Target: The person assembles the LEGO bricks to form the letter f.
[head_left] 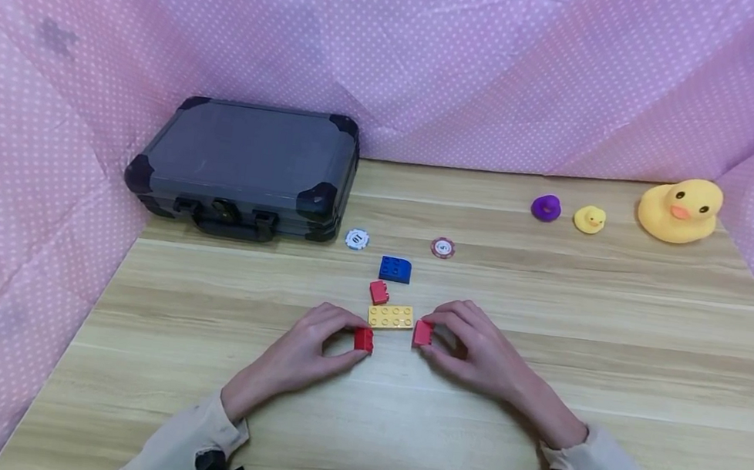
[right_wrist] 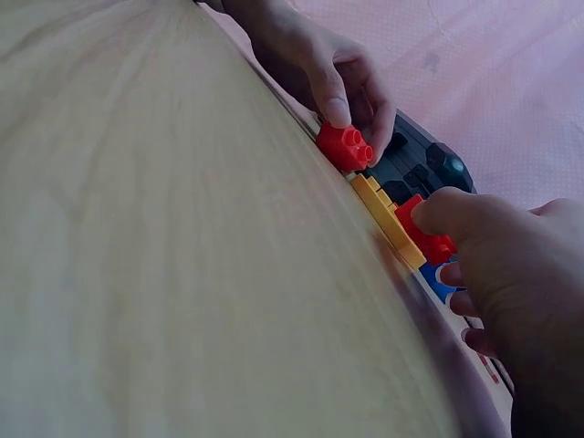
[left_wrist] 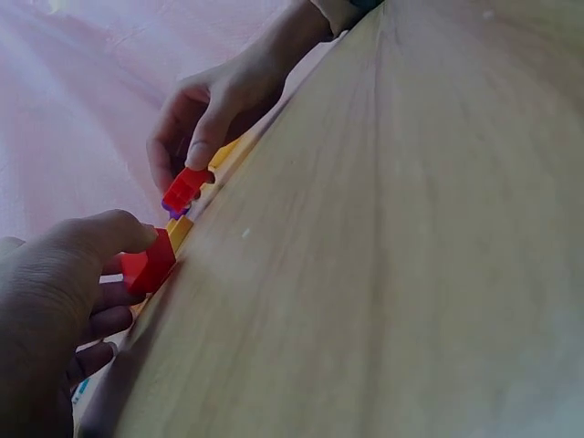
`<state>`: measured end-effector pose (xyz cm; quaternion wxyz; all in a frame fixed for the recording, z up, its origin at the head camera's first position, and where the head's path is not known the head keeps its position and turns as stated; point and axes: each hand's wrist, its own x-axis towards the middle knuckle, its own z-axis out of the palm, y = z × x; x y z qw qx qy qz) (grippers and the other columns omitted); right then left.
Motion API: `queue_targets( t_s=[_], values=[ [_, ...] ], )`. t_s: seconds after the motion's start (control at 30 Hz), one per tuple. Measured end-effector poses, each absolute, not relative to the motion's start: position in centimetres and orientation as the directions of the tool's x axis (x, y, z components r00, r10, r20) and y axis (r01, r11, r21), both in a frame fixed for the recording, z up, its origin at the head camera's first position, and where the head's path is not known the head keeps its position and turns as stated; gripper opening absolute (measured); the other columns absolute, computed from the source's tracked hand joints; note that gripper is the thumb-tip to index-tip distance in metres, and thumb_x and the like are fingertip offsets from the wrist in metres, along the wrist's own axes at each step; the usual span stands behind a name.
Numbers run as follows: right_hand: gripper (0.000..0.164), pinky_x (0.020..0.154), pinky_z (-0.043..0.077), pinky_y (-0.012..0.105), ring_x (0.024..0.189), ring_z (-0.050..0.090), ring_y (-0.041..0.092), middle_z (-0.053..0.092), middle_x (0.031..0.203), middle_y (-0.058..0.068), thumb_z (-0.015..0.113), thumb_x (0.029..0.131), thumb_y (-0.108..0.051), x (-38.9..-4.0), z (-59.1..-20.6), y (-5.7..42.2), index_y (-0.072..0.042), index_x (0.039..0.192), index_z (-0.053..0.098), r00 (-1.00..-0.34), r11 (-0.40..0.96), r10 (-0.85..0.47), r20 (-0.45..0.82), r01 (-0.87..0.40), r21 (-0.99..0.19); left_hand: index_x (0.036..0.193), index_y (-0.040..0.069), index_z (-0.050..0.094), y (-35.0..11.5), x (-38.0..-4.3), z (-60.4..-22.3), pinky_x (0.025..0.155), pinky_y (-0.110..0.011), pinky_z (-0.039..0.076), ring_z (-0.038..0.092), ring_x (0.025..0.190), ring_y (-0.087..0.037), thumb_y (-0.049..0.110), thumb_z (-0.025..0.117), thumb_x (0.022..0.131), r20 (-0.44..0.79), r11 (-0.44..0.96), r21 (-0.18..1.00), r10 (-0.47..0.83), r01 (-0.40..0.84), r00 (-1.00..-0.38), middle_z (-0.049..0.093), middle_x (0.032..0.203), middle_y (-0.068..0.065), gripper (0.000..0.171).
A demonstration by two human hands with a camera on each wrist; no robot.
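Observation:
Between thumb and fingers my left hand (head_left: 314, 343) pinches a red toy brick (head_left: 363, 340), its studs turned to the right in the head view. Opposite it, my right hand (head_left: 476, 347) pinches another red toy brick (head_left: 422, 334). A flat yellow brick (head_left: 391, 316) with two rows of studs lies on the table just beyond and between both hands. Behind that lie a third red brick (head_left: 379, 293) and a blue brick (head_left: 395, 270) with one rounded corner. The left wrist view shows the left hand's red brick (left_wrist: 149, 263) close to the tabletop.
A grey case (head_left: 245, 166) with black corners stands at the back left. Two poker chips, one white (head_left: 357, 239) and one red (head_left: 443, 248), lie past the bricks. A purple duck (head_left: 546, 208), a small yellow duck (head_left: 590, 220) and a large yellow duck (head_left: 680, 211) sit at the back right.

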<state>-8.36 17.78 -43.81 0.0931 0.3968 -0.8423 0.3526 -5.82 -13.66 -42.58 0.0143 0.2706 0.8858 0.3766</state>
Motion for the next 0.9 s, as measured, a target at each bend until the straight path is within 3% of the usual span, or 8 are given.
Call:
queue_targets(
  t_s=[0.57, 0.9],
  values=[
    [0.041, 0.096, 0.052, 0.039, 0.115, 0.058, 0.017, 0.065, 0.124, -0.001, 0.081, 0.09, -0.028, -8.1, -43.5, 17.5, -0.012, 0.126, 0.069, -0.662, 0.432, -0.611, 0.434, -0.739, -0.517, 0.127, 0.018, 0.071, -13.1, -5.7, -42.8, 0.096, -0.035, 0.052, 0.057, 0.113, -0.008, 0.027, 0.08, 0.093, 0.194, 0.542, 0.67, 0.532, 0.508, -0.824, 0.069, 0.119, 0.008, 0.036],
    [0.041, 0.093, 0.053, 0.038, 0.112, 0.059, 0.016, 0.066, 0.122, -0.001, 0.083, 0.088, -0.023, -8.0, -43.5, 17.3, -0.012, 0.125, 0.069, -0.65, 0.411, -0.617, 0.444, -0.747, -0.523, 0.128, 0.014, 0.07, -12.6, -5.5, -42.8, 0.099, -0.036, 0.051, 0.058, 0.115, -0.011, 0.028, 0.079, 0.095, 0.223, 0.533, 0.642, 0.558, 0.551, -0.799, 0.069, 0.122, 0.005, 0.037]
  ],
)
